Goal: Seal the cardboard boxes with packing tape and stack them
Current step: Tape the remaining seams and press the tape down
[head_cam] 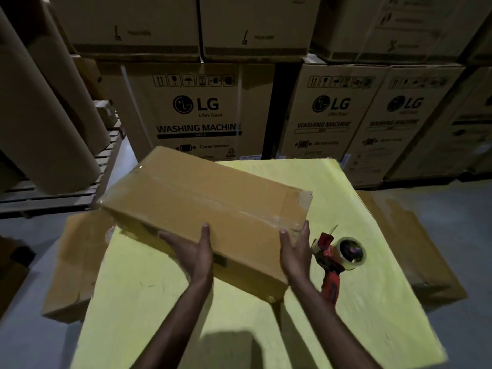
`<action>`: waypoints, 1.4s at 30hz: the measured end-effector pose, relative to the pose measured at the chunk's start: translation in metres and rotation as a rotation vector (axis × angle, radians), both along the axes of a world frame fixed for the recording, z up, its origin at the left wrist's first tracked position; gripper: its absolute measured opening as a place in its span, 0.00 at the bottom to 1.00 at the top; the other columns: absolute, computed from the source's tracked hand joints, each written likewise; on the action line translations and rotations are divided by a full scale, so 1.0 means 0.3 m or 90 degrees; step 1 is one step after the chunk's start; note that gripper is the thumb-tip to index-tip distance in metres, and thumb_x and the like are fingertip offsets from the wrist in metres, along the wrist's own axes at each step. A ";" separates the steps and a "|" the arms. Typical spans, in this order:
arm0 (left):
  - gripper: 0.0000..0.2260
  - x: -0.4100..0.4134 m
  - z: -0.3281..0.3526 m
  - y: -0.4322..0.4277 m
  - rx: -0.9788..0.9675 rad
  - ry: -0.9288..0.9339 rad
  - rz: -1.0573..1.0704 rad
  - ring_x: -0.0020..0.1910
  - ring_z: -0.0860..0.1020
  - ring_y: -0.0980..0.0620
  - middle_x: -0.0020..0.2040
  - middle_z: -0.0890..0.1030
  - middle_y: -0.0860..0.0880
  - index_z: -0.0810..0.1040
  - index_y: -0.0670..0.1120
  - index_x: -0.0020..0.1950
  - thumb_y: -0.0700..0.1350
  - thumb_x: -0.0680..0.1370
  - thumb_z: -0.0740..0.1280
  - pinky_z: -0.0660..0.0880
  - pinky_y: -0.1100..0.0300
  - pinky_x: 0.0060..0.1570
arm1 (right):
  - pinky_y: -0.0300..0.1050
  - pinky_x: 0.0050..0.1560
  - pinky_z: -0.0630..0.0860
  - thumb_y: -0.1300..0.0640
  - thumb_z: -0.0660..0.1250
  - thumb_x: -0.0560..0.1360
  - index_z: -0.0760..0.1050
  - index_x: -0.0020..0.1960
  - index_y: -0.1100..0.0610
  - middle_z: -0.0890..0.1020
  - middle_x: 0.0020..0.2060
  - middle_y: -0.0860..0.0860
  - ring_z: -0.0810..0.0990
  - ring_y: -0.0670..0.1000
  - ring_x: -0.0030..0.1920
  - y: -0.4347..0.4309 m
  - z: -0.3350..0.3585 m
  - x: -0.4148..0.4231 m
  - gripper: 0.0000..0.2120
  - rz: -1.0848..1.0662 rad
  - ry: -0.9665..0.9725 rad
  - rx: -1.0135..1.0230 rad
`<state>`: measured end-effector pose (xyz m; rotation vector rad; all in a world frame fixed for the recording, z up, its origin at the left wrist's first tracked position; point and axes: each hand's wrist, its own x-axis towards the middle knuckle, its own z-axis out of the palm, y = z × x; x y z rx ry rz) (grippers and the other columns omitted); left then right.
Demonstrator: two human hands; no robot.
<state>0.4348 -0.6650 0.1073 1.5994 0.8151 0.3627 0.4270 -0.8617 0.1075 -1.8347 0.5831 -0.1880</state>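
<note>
A long brown cardboard box (pixel 202 198) lies skewed across the yellow table (pixel 359 302), its far left end jutting past the table's edge. Clear tape runs along its top seam and over its right end. My left hand (pixel 193 253) grips the box's near long side, thumb on the top edge. My right hand (pixel 295 249) clasps the near right corner. A red tape dispenser (pixel 336 258) with a clear tape roll lies on the table just right of my right hand, held by neither hand.
A cardboard box (pixel 77 262) lies on the floor left of the table, another box (pixel 415 249) to its right. Stacked washing machine cartons (pixel 197 113) wall off the back. Large brown paper rolls (pixel 40 123) rest on a pallet at the left.
</note>
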 end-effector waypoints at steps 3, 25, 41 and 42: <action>0.52 0.050 -0.012 0.010 0.055 0.009 -0.094 0.82 0.59 0.46 0.85 0.53 0.47 0.41 0.46 0.85 0.58 0.76 0.75 0.58 0.50 0.80 | 0.52 0.72 0.68 0.51 0.65 0.83 0.42 0.84 0.46 0.60 0.81 0.49 0.68 0.57 0.76 0.164 0.009 -0.070 0.39 -0.070 -0.015 0.032; 0.24 -0.082 0.026 0.039 0.050 -0.074 0.007 0.56 0.80 0.52 0.62 0.84 0.50 0.80 0.49 0.70 0.56 0.77 0.76 0.74 0.59 0.58 | 0.49 0.59 0.74 0.35 0.62 0.81 0.73 0.74 0.50 0.80 0.67 0.52 0.78 0.58 0.66 -0.038 0.034 0.046 0.28 0.125 0.057 -0.058; 0.41 0.044 -0.062 0.224 0.527 -0.243 -0.322 0.75 0.70 0.46 0.79 0.69 0.48 0.78 0.50 0.73 0.74 0.68 0.72 0.70 0.50 0.71 | 0.58 0.67 0.69 0.27 0.72 0.68 0.77 0.64 0.51 0.78 0.65 0.47 0.76 0.51 0.64 0.111 -0.040 0.016 0.35 0.218 -0.333 -0.603; 0.44 0.042 -0.059 0.221 0.535 -0.235 -0.317 0.76 0.70 0.46 0.80 0.67 0.48 0.76 0.50 0.75 0.76 0.67 0.71 0.71 0.50 0.70 | 0.58 0.65 0.69 0.26 0.71 0.68 0.78 0.62 0.51 0.79 0.63 0.47 0.77 0.50 0.61 0.126 -0.046 0.027 0.35 0.188 -0.335 -0.616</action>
